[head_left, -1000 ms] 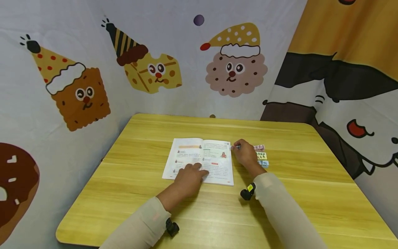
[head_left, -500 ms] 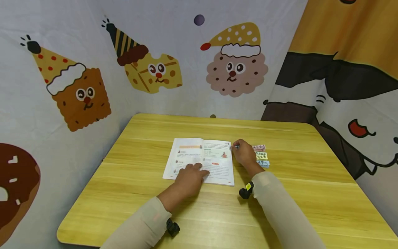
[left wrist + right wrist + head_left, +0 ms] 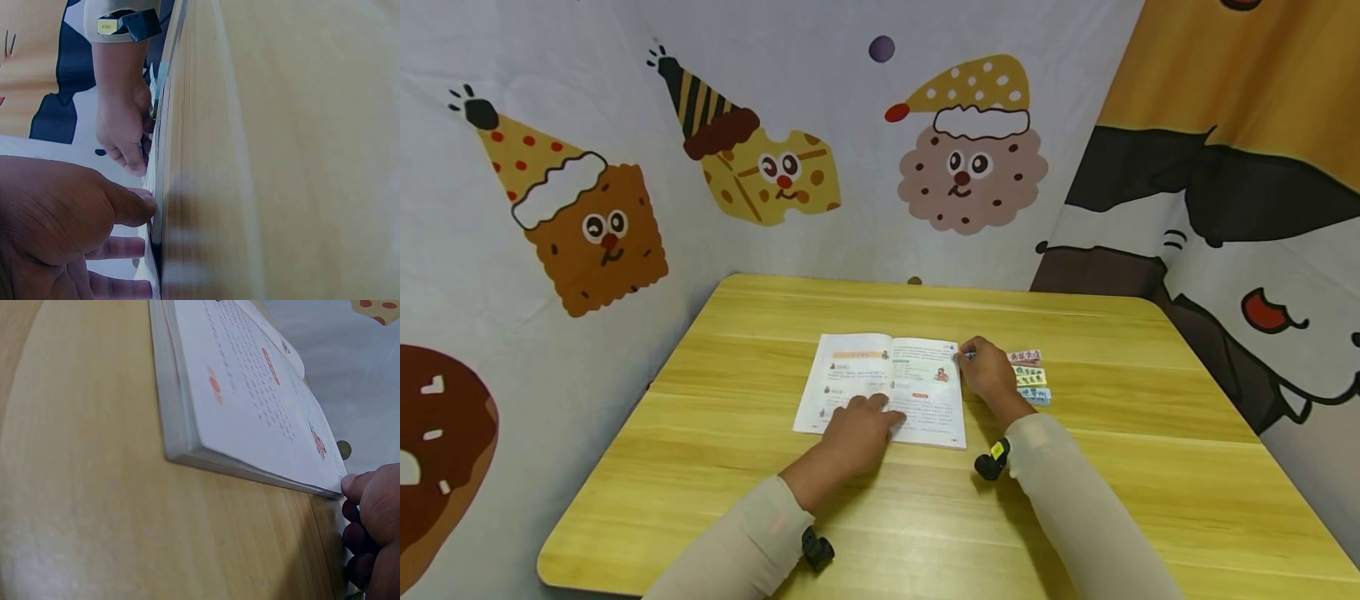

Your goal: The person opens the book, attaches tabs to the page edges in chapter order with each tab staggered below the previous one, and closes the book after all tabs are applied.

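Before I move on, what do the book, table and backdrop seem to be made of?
Book: matte paper, judging by its layered edge. Table: smooth, slightly shiny wood or laminate, grained. Backdrop: probably matte fabric, given its folds.

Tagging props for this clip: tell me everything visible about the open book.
The open book lies face up on the table, fold running away from the person. White, paper-looking pages carry printing too small to read: an orange banner tops the left page; a red label and cartoon figure mark the right. The left hand rests across its near part; the thumb of the right hand touches the right page's edge, grip unclear.
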A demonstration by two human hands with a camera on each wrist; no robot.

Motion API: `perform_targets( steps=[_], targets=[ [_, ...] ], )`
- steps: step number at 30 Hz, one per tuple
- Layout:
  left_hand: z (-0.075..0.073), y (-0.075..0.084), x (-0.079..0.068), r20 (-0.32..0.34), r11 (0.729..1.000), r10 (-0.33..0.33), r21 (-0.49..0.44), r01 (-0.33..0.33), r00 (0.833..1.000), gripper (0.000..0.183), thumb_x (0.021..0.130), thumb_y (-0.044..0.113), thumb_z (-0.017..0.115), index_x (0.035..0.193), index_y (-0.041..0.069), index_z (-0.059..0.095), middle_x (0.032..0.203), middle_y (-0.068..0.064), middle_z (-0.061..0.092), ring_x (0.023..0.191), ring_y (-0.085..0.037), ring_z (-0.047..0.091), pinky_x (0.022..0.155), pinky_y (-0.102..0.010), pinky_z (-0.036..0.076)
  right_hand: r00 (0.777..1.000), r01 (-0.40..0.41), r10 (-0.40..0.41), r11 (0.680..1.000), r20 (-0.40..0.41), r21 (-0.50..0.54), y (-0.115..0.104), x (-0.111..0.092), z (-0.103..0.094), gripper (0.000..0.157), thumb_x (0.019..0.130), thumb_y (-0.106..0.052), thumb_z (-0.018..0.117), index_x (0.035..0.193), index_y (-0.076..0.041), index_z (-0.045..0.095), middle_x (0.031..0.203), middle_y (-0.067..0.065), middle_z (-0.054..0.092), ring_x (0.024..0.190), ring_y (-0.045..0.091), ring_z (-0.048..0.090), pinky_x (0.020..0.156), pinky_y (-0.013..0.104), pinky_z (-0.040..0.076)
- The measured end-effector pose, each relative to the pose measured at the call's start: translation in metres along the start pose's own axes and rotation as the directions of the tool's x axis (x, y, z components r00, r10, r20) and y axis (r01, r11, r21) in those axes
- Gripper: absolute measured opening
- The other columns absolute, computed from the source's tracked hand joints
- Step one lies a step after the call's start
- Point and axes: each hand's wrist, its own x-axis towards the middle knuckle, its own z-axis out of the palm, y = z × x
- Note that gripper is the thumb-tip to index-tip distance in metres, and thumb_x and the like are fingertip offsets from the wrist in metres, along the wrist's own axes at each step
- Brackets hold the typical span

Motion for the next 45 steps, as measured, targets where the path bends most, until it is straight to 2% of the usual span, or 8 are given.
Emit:
perform_targets(
  steps=[30, 38, 43, 45],
  targets=[
    [0.0018, 0.0, 0.0016, 0.026, 1.0, -0.019, -0.013, 0.02, 0.999, 0.032, 0.09, 0.021, 0.061, 0.12, 0.031, 0.064, 0.128, -0.004, 0.053, 0.105, -0.03, 0.052, 0.07, -0.051, 0.047, 1.0, -0.02, 0.019, 0.999, -0.024, -0.036, -0.001, 0.0014, 0.0039, 0.024, 0.092, -0.038, 0.059, 0.106, -0.018, 0.059, 0.094, 0.002, 0.064, 0.07, 0.02, 0.057, 0.054, 0.035, 0.041],
    [0.0002, 0.0006, 0.0014, 0.028, 1.0, -0.02, -0.012, 0.02, 0.999, 0.032, 0.09, 0.021, 0.061, 0.12, 0.031, 0.064, 0.127, -0.004, 0.053, 0.105, -0.03, 0.052, 0.069, -0.051, 0.047, 1.0, -0.025, 0.025, 0.999, 0.0, -0.023, -0.0006, 0.0038, 0.0039, 0.022, 0.092, -0.038, 0.059, 0.103, -0.019, 0.059, 0.087, 0.0, 0.063, 0.065, 0.02, 0.055, 0.05, 0.035, 0.04],
    [0.0017, 0.0001, 0.0018, 0.024, 1.0, -0.016, -0.002, 0.016, 1.0, 0.032, 0.09, 0.021, 0.062, 0.12, 0.031, 0.065, 0.127, -0.003, 0.053, 0.104, -0.03, 0.053, 0.068, -0.05, 0.047, 1.0, -0.014, 0.015, 0.999, 0.009, -0.036, 0.0, 0.0035, 0.0033, 0.023, 0.092, -0.038, 0.059, 0.104, -0.019, 0.058, 0.088, 0.0, 0.063, 0.066, 0.02, 0.056, 0.051, 0.035, 0.041],
    [0.0025, -0.0002, 0.0019, 0.024, 1.0, -0.015, -0.001, 0.015, 1.0, 0.032, 0.09, 0.021, 0.062, 0.12, 0.031, 0.064, 0.127, -0.003, 0.053, 0.104, -0.03, 0.052, 0.068, -0.05, 0.047, 1.0, 0.012, -0.012, 0.998, 0.0, -0.057, -0.0003, 0.0028, 0.0027, 0.024, 0.092, -0.037, 0.059, 0.107, -0.018, 0.059, 0.094, 0.002, 0.063, 0.071, 0.021, 0.057, 0.053, 0.036, 0.042]
  ],
)
